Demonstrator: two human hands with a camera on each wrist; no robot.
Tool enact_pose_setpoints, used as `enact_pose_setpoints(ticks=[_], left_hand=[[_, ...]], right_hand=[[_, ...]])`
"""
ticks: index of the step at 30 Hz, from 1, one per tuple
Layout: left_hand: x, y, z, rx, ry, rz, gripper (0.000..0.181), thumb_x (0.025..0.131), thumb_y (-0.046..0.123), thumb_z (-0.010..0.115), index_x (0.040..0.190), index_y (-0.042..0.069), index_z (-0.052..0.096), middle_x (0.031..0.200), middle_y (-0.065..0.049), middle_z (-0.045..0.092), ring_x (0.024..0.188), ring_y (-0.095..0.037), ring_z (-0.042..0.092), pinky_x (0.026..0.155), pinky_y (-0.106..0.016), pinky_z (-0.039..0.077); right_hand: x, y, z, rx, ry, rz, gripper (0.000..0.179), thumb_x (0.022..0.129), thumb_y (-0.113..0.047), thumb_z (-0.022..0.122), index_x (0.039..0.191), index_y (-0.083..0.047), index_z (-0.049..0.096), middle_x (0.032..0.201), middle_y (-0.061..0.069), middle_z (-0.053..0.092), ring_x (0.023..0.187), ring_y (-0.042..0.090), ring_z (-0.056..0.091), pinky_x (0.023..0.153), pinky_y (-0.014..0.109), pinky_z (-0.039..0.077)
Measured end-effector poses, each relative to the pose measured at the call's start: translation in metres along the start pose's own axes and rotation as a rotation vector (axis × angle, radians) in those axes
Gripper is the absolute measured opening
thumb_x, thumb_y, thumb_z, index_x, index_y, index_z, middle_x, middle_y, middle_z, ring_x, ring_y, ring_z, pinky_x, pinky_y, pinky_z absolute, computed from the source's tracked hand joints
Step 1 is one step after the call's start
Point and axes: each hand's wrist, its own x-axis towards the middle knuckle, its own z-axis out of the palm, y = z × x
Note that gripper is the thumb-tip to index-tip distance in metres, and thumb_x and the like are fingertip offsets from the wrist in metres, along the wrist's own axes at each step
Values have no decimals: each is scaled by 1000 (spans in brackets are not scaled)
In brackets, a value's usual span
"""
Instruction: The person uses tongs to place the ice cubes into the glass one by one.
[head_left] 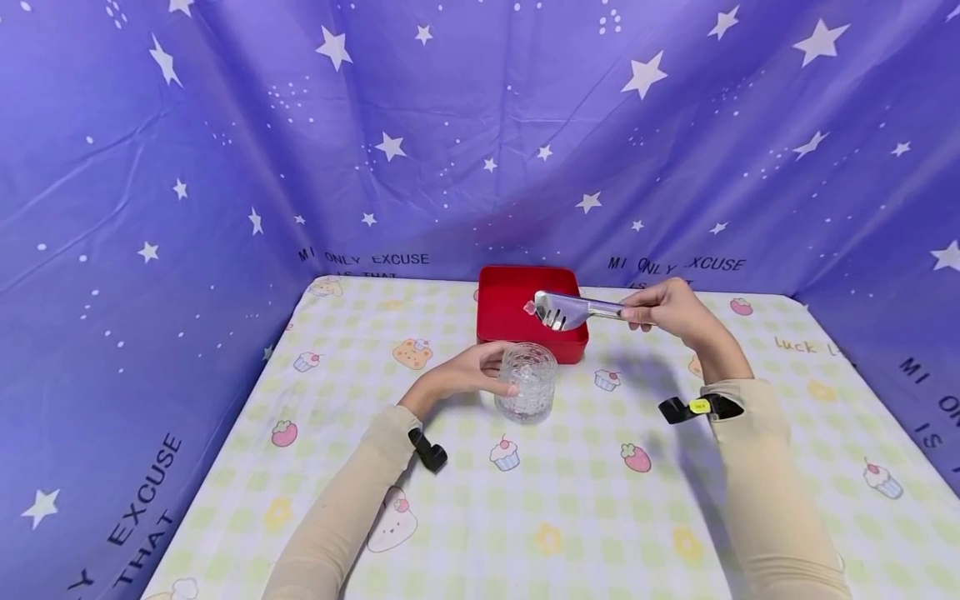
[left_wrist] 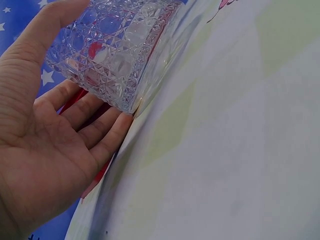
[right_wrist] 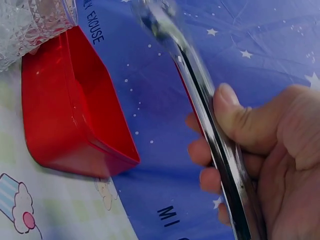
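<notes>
A clear cut-glass tumbler (head_left: 528, 387) stands on the table, near the front of a red box (head_left: 498, 292). My left hand (head_left: 468, 371) holds it from the left, thumb on the near side and fingers behind; the left wrist view shows the patterned wall of the tumbler (left_wrist: 110, 55) between them. My right hand (head_left: 663, 307) grips metal serving tongs (head_left: 577, 310) by the handle, thumb along the upper side. The slotted head of the tongs hangs over the red box, with a small pinkish piece (head_left: 529, 307) at its tip.
A pale checked cloth (head_left: 592, 517) printed with cupcakes and strawberries covers the table. Purple star-patterned curtains (head_left: 450, 167) close off the back and both sides. The red box, open at the top, stands near the back edge of the table.
</notes>
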Motion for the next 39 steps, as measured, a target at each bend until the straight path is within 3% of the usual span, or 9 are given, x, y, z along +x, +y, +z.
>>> enact_pose_setpoints(ticks=[5, 20, 25, 30, 34, 39], left_hand=[[0, -1, 0, 28, 6, -14, 73, 88, 7, 76, 153, 10, 43, 152, -9, 51, 142, -26, 48, 119, -38, 43], [1, -1, 1, 29, -2, 7, 71, 88, 6, 76, 152, 11, 45, 152, -9, 51, 141, -26, 50, 118, -38, 45], [1, 0, -1, 43, 8, -17, 70, 88, 10, 77, 151, 16, 46, 153, -4, 50, 141, -22, 49, 117, -35, 45], [1, 3, -1, 46, 1, -6, 72, 89, 9, 77, 153, 14, 44, 154, -6, 49, 142, -25, 48, 118, -37, 45], [2, 3, -2, 52, -2, -6, 71, 89, 10, 77, 152, 16, 46, 157, -1, 46, 144, -22, 46, 118, -36, 44], [1, 2, -1, 53, -10, 3, 71, 89, 8, 76, 152, 13, 45, 158, -4, 45, 144, -25, 46, 119, -37, 43]], right_hand=[[0, 5, 0, 18, -65, -29, 31, 94, -6, 72, 116, 14, 69, 72, -5, 73, 65, 10, 61, 62, 24, 53], [5, 9, -2, 11, -130, -63, 30, 92, -4, 72, 117, 13, 69, 73, 0, 74, 66, 13, 62, 61, 25, 53], [8, 5, -3, -16, -144, -71, 29, 92, -6, 72, 116, 11, 71, 73, 1, 73, 66, 12, 60, 60, 25, 50], [10, 5, -2, -27, -147, -65, 27, 92, -5, 73, 115, 10, 72, 72, 2, 72, 65, 13, 59, 59, 26, 50], [12, 7, 1, -31, -158, -61, 26, 92, -5, 73, 114, 9, 73, 72, 3, 71, 64, 13, 58, 58, 26, 49], [11, 7, 4, -30, -158, -61, 25, 91, -3, 73, 113, 10, 73, 72, 2, 71, 64, 13, 58, 57, 26, 48]])
